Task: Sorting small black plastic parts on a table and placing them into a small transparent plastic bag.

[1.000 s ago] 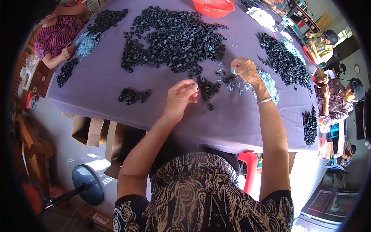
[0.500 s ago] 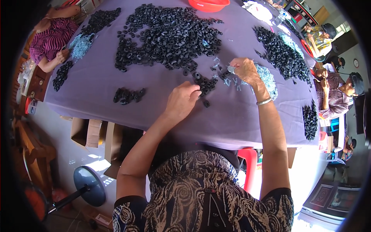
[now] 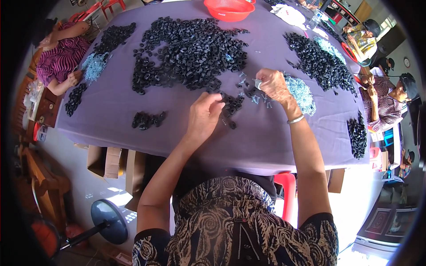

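My left hand [image 3: 205, 116] is above the purple cloth, its fingers curled toward the thumb beside a small cluster of black ring-shaped parts [image 3: 232, 105]. Whatever lies between its fingertips is too small to make out. My right hand [image 3: 273, 84] is closed in a pinch, with a pale grey wrap or piece [image 3: 258, 84] showing at the fingertips; what it grips is hidden. Just below it lie several loose small clear springs [image 3: 266, 102]. A heap of the same pale blue, clear springs [image 3: 301, 95] spreads to the right of the wrist.
A large heap of black parts [image 3: 191, 53] covers the table's middle. Another black pile [image 3: 319, 62] lies right, a smaller one [image 3: 148, 120] left. A red basin [image 3: 228, 11] stands at the far edge. Other people sit left and right around the purple-covered table [image 3: 177, 137].
The whole view has shifted slightly, showing more of the far side. My left thumb and forefinger are a little farther apart, and a small clear piece now shows below them. My right hand remains pinched.
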`<control>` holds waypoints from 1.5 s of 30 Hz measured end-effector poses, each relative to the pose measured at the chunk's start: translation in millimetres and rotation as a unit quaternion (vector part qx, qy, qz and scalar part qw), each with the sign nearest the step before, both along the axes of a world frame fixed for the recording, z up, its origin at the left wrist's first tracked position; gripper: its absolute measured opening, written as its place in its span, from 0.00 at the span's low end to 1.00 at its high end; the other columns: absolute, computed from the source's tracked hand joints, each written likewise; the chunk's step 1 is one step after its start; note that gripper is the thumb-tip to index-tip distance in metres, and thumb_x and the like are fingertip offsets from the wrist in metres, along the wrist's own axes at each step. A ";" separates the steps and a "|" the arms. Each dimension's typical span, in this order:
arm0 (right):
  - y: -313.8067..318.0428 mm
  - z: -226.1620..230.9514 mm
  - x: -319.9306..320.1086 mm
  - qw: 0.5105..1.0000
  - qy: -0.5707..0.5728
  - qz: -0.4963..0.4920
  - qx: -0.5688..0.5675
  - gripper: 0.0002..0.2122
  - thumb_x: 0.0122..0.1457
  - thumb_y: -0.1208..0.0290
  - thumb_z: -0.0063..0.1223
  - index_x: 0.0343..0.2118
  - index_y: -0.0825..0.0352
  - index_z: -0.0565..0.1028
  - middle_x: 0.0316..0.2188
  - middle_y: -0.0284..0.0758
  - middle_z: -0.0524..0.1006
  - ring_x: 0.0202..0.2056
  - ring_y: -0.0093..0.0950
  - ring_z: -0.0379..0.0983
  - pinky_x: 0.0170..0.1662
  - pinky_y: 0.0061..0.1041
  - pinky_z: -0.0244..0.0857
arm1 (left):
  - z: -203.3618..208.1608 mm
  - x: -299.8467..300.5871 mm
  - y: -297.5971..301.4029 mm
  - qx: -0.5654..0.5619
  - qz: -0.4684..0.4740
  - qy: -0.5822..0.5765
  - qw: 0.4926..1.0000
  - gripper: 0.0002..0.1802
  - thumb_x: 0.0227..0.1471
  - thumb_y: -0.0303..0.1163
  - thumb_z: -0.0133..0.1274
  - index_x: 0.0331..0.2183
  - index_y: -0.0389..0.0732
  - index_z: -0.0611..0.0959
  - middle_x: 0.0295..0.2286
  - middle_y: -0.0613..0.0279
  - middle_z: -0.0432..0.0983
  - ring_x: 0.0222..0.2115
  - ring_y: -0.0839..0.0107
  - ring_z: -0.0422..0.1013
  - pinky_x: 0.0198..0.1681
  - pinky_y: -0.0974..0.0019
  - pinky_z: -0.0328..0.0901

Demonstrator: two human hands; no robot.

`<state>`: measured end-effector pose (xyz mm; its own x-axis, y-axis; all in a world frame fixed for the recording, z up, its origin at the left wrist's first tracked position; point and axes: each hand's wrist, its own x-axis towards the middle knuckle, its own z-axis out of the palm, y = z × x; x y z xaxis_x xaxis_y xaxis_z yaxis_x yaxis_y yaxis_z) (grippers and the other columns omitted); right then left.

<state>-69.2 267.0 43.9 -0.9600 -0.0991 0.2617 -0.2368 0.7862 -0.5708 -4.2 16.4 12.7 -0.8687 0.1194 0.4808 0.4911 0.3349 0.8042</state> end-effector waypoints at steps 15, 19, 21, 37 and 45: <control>24.4 -8.5 37.3 0.862 -0.213 0.147 -0.436 0.07 0.48 0.76 0.57 0.31 0.68 0.75 0.24 0.27 0.74 0.24 0.13 0.66 0.27 0.13 0.60 | -9.9 -40.0 91.9 0.085 -0.181 -0.012 0.980 0.12 0.49 0.22 0.55 0.39 0.37 0.78 0.30 0.64 0.75 0.30 0.78 0.72 0.31 0.74 0.68; 33.1 -14.0 41.1 0.848 -0.216 0.165 -0.454 0.07 0.51 0.74 0.61 0.31 0.68 0.74 0.24 0.28 0.75 0.23 0.14 0.67 0.26 0.12 0.60 | -4.5 -37.8 101.1 0.117 -0.199 -0.083 0.970 0.06 0.51 0.25 0.55 0.35 0.39 0.80 0.28 0.67 0.75 0.27 0.80 0.71 0.27 0.76 0.66; 31.4 -11.4 44.2 0.830 -0.196 0.176 -0.492 0.08 0.52 0.74 0.60 0.34 0.67 0.73 0.27 0.30 0.77 0.26 0.15 0.70 0.27 0.12 0.62 | -8.8 -40.3 103.8 0.198 -0.212 -0.104 0.951 0.06 0.51 0.25 0.55 0.34 0.38 0.81 0.27 0.67 0.75 0.27 0.80 0.71 0.26 0.76 0.65; 18.5 -11.1 47.4 0.896 -0.082 0.126 -0.418 0.09 0.53 0.81 0.58 0.36 0.67 0.72 0.28 0.29 0.77 0.31 0.16 0.73 0.37 0.17 0.67 | -14.4 -39.4 112.1 0.291 -0.165 -0.194 0.922 0.07 0.53 0.27 0.55 0.35 0.37 0.79 0.26 0.67 0.73 0.24 0.82 0.68 0.23 0.77 0.64; 12.5 -9.0 50.5 0.913 -0.073 0.110 -0.385 0.09 0.52 0.83 0.58 0.36 0.67 0.73 0.26 0.27 0.75 0.29 0.14 0.71 0.34 0.15 0.66 | -10.4 -40.1 111.4 0.252 -0.152 -0.221 0.930 0.10 0.57 0.35 0.50 0.33 0.37 0.77 0.24 0.66 0.72 0.22 0.82 0.68 0.23 0.76 0.65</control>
<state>-18.6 279.5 34.9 -0.9691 -0.1342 0.2070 -0.2188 0.0802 -0.9725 -44.3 127.8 2.3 -0.9578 0.2475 0.1458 0.0853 -0.2397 0.9671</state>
